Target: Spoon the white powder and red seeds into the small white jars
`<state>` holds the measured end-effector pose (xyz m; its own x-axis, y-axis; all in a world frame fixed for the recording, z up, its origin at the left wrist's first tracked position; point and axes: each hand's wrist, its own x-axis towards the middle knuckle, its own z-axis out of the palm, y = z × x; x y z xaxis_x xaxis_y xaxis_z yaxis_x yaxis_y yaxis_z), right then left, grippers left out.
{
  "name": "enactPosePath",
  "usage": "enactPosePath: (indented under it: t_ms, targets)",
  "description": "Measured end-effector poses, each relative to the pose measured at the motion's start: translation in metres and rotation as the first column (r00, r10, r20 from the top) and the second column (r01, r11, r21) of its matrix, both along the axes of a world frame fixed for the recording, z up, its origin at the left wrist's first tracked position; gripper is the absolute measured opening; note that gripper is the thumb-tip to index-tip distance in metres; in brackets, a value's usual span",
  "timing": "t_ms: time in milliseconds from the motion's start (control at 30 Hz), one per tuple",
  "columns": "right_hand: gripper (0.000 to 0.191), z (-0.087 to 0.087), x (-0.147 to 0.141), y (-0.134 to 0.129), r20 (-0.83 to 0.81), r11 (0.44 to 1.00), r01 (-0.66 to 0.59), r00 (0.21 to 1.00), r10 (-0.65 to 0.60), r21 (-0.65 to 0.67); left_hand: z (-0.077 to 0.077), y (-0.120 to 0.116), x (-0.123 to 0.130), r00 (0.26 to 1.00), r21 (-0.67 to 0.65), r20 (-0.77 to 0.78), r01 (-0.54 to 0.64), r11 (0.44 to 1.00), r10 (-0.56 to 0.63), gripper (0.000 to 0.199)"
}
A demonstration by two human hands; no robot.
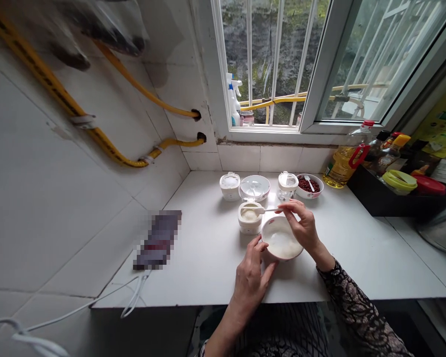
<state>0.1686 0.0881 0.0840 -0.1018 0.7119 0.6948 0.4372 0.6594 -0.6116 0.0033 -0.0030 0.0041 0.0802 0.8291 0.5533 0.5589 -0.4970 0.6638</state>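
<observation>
My right hand (299, 225) is closed on the handle of a small white spoon (262, 210). The spoon's head is over an open white seasoning jar (250, 228) with pale contents. A white bowl (281, 238), with something pale in its bottom, stands just to the right of that jar. At the bowl's left rim, my left hand (253, 270) grips the side with fingers and thumb. Behind them are a second white jar (230, 187) with white contents, a bowl holding something clear (255, 188), a third jar (287, 186) and a bowl of dark red beans (309, 186) with a white spoon in it.
An oil bottle (347, 158) with a red cap stands by the window, left of a black box (386, 186) of bottles and lidded containers. A blurred dark flat object (158, 240) lies on the left with a white cable (136, 292). The counter's front edge (178, 305) is close to me.
</observation>
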Motion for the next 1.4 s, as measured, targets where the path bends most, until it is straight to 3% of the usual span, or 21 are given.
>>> enactPosePath:
  t_ms: [133,300,400,533,700,967,1100,1233,1300,1400]
  targets:
    - [0.016,-0.002,0.014,0.002,-0.057,0.984,0.026,0.998,-0.037,-0.177,0.000,0.001,0.000,1.000,0.020,0.007,0.005,1.000,-0.005,0.037]
    - [0.016,-0.010,0.017,0.006,0.215,0.994,0.013,0.976,0.012,-0.111,-0.002,0.001,-0.001,1.000,0.013,-0.003,0.004,1.000,-0.004,0.037]
    - [0.018,-0.013,0.011,0.005,0.279,0.977,-0.074,0.952,0.129,-0.202,-0.003,0.001,-0.001,1.000,0.020,0.002,0.005,1.000,-0.005,0.037]
    - [0.019,-0.010,0.010,0.003,0.128,0.931,-0.102,0.980,0.155,-0.350,-0.002,0.001,-0.001,1.000,0.025,-0.003,0.008,1.000,-0.008,0.037]
    - [0.015,-0.003,0.018,0.006,-0.181,0.788,-0.188,0.979,0.098,-0.586,0.000,0.000,-0.001,1.000,0.028,-0.010,0.001,1.000,0.000,0.035]
    - [0.012,0.001,0.021,0.009,-0.357,0.732,-0.249,0.934,0.008,-0.634,-0.001,0.001,0.000,1.000,0.010,0.008,0.007,1.000,-0.007,0.035]
    - [0.013,0.003,0.016,0.011,-0.413,0.755,-0.248,0.910,-0.033,-0.608,-0.002,0.001,0.000,1.000,0.012,0.018,0.007,1.000,-0.007,0.036]
    - [0.017,0.007,0.000,0.013,-0.421,0.854,-0.207,0.907,-0.016,-0.478,-0.002,0.001,0.000,1.000,0.000,0.002,-0.004,1.000,0.004,0.037]
    - [0.016,0.008,-0.009,0.012,-0.343,0.927,-0.136,0.939,0.008,-0.350,-0.001,0.001,0.000,1.000,0.002,-0.006,-0.008,1.000,0.008,0.038]
    - [0.014,0.010,-0.020,0.007,-0.059,0.996,-0.056,0.997,0.053,-0.063,-0.001,0.001,0.001,1.000,0.012,-0.002,-0.011,1.000,0.011,0.037]
